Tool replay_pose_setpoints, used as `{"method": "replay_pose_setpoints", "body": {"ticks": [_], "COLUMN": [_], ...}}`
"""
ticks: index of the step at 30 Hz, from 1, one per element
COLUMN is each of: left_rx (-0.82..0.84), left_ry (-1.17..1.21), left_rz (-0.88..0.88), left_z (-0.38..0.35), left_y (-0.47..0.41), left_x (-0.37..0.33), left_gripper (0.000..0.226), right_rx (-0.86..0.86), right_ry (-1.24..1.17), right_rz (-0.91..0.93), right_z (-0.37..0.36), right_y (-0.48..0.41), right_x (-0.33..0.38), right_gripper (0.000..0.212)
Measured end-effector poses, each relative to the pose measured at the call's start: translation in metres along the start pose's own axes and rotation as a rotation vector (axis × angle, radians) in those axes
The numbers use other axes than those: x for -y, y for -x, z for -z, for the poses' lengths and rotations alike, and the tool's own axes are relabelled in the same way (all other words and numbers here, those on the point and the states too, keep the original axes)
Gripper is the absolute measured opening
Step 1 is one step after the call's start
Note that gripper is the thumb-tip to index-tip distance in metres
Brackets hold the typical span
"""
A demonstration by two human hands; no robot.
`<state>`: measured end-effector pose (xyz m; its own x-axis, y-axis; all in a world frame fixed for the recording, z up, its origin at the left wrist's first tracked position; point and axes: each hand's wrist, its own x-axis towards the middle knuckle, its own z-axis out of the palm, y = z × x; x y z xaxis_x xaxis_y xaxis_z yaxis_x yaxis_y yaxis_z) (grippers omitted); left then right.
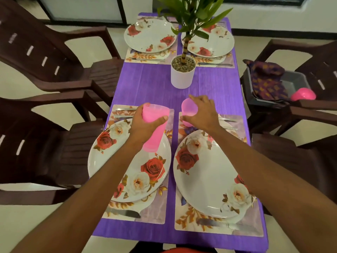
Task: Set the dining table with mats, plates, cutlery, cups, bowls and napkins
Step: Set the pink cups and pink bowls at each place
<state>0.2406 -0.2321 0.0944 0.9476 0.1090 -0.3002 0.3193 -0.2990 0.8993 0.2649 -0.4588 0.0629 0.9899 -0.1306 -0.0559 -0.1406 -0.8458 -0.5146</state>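
Grip, left hand (pixel 144 127): fingers and thumb curled round pink cups (pixel 155 114), held above the near left plate (pixel 102 161). The piece looks like a nested stack, though blur hides any seam.
Grip, right hand (pixel 205 116): fingers curled over the top of a single pink cup (pixel 189 108). It sits at the far edge of the near right mat (pixel 253 223), beside the cutlery (pixel 228 120) and just beyond the near right plate (pixel 204 183). Whether it touches the mat cannot be told.

Head view, step in hand: placing cups. This is judged best done by lowering the single cup straight down onto bare mat, clear of plate rim and cutlery. The right hand should let go only once the cup stands flat. The left hand should hold its stack level, off the plate.

Materials and shapes:
- Cups: translucent pink plastic, tapered, smooth.
- Plates: white, glossy, round, printed with red and cream roses.
- Mats: rectangular, laminated sheen, leaf border.
- Table (pixel 145 84): purple cover, finely ribbed.
- Knife (pixel 125 213): flat metal, on the near left mat.
- Far plates (pixel 149 35): no cups beside them.
- Pot (pixel 182 77): white cylinder, gravel top, at the table's centre.
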Motion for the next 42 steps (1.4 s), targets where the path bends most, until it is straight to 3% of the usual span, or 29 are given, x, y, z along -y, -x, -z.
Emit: {"method": "replay_pose_setpoints", "body": {"ticks": [6, 11, 14, 18, 22, 25, 31, 38, 40, 42], "left_rx": [0.083, 0.147, 0.163, 0.224, 0.215, 0.192, 0.123, 0.103, 0.102, 0.089], "left_ry": [-0.035, -0.041, -0.019, 0.045, 0.017, 0.014, -0.004, -0.021, -0.074, -0.145], "left_rz": [-0.018, -0.072, -0.125, -0.159, -0.199, -0.227, -0.247, -0.296, -0.306, -0.316], "left_z": [0.007, 0.009, 0.010, 0.013, 0.020, 0.028, 0.034, 0.043, 0.047, 0.053], "left_y": [-0.006, -0.006, -0.004, -0.001, -0.002, -0.003, -0.003, -0.010, -0.011, -0.012], "left_x": [0.004, 0.002, -0.002, -0.007, -0.004, -0.002, -0.008, -0.019, -0.019, -0.010], "left_gripper": [0.076, 0.078, 0.076, 0.071, 0.068, 0.067, 0.063, 0.062, 0.070, 0.076], "right_rx": [-0.012, -0.252, -0.150, 0.090, 0.070, 0.088, 0.062, 0.053, 0.027, -0.061], "right_ry": [0.007, -0.153, -0.250, -0.256, -0.177, -0.322, -0.568, -0.543, -0.613, -0.854], "right_rz": [-0.058, -0.017, -0.009, 0.009, 0.034, -0.018, -0.092, -0.078, -0.102, -0.219], "right_z": [0.012, 0.027, 0.026, 0.015, 0.008, 0.001, -0.005, 0.002, 0.008, 0.023], "right_y": [0.010, 0.027, 0.039, 0.050, 0.052, 0.049, 0.038, 0.027, 0.022, 0.014], "right_x": [0.006, 0.034, 0.066, 0.101, 0.118, 0.123, 0.138, 0.146, 0.146, 0.144], "right_gripper": [0.095, 0.067, 0.061, 0.073, 0.076, 0.081, 0.072, 0.083, 0.075, 0.052]}}
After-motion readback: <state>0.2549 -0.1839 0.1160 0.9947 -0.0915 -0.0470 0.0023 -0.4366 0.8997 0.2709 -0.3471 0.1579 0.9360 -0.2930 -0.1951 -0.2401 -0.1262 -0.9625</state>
